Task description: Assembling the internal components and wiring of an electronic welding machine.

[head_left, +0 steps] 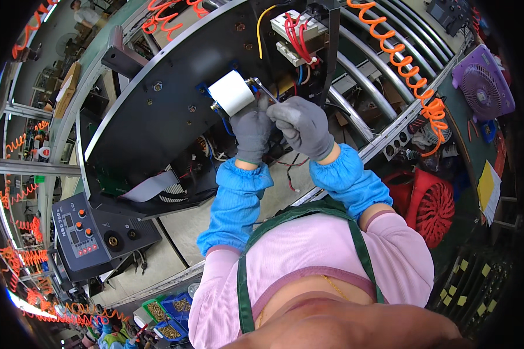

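Your left hand (252,136) and right hand (301,125) crowd the near side of the white cylinder (230,93), and a slim metal tool (266,90) bars its right end. You could pass over the bare black panel (157,128) to its left. Farther right, white blocks (280,26), red wires (300,42) and an upright black bar (332,52) hem you in.

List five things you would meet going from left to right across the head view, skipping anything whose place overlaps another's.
Dark control box with orange knobs → white cylinder → gloved right hand → orange coiled hose at upper right → purple fan.
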{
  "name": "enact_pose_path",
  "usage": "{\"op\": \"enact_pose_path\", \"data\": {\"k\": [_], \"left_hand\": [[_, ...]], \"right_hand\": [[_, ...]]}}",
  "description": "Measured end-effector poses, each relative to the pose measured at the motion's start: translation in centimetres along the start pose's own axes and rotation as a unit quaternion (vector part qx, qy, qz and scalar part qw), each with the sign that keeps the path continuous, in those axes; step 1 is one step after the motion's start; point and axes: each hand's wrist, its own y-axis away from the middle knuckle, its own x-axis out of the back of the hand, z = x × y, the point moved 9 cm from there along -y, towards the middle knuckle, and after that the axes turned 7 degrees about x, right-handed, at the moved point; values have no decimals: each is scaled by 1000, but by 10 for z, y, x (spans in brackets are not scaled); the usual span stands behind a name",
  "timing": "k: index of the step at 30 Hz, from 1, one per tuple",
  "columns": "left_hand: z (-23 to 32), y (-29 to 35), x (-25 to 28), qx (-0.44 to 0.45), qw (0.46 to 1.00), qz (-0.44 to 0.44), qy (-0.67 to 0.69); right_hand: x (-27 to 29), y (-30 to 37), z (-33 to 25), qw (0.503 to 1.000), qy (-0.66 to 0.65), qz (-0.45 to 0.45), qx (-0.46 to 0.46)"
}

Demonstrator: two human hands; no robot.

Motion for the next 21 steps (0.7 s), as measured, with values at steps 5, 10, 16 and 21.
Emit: {"op": "enact_pose_path", "data": {"k": [5,10,16,21], "left_hand": [[-1,1,-3,21,999,-20,23],[-8,5,-11,-18,997,-46,-52],[1,-1,-13,13,992,-82,-96],[-15,9,-8,-40,993,-4,-107]], "right_hand": [[-5,8,3,1000,-11,-13,-24],[-9,-28,5,997,76,-11,18],[-52,-126,65,947,224,-205,-106],[13,-103,-3,997,60,42,-9]]}}
